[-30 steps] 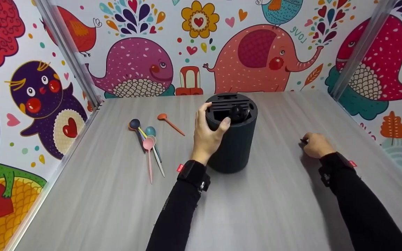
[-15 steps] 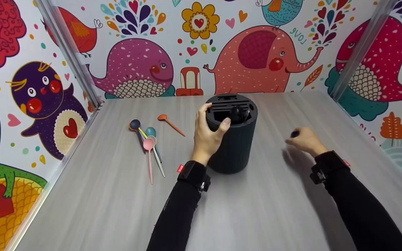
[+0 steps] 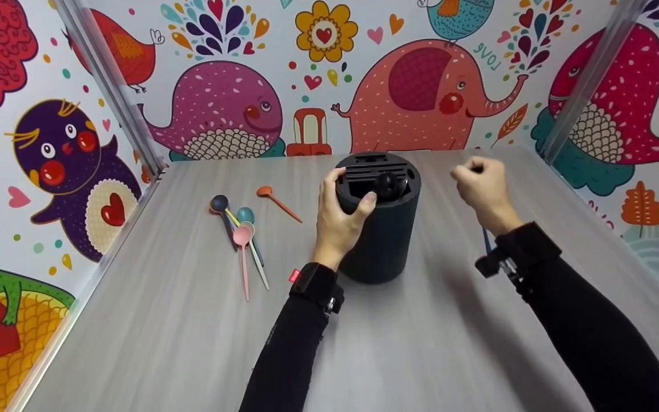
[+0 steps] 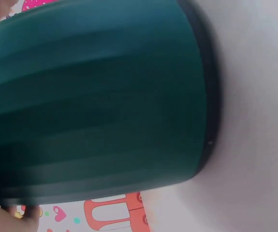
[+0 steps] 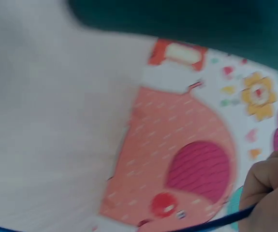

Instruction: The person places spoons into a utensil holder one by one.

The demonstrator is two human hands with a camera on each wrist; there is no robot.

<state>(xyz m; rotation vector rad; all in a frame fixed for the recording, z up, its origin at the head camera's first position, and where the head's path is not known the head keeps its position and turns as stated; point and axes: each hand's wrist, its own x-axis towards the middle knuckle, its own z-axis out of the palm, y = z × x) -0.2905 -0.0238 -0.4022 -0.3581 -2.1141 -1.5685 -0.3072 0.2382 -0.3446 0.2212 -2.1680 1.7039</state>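
My left hand (image 3: pixel 338 226) grips the upper side of a dark green, cylindrical utensil holder (image 3: pixel 381 246), its thumb near the front rim. The holder stands upright; its black slotted top has a black round-ended thing (image 3: pixel 388 186) in the large opening. In the left wrist view the holder's ribbed wall (image 4: pixel 105 96) fills most of the picture. Raised to the right of the holder, apart from it, my right hand (image 3: pixel 484 191) holds a dark blue spoon by curled fingers. The spoon's thin handle (image 5: pixel 216 224) runs out below the fist; its bowl is mostly hidden.
Left of the holder lies a cluster of spoons: a pink spoon (image 3: pixel 242 236), a teal spoon (image 3: pixel 245 215), a navy spoon (image 3: pixel 219 202) and others overlapping. An orange spoon (image 3: pixel 278 203) lies apart, nearer the holder. Patterned walls (image 3: pixel 318 74) bound the grey table (image 3: pixel 152 320).
My right hand has risen from the table on the right and moved toward the back and slightly left, bringing the spoon with it. My left hand and the holder stay in place.
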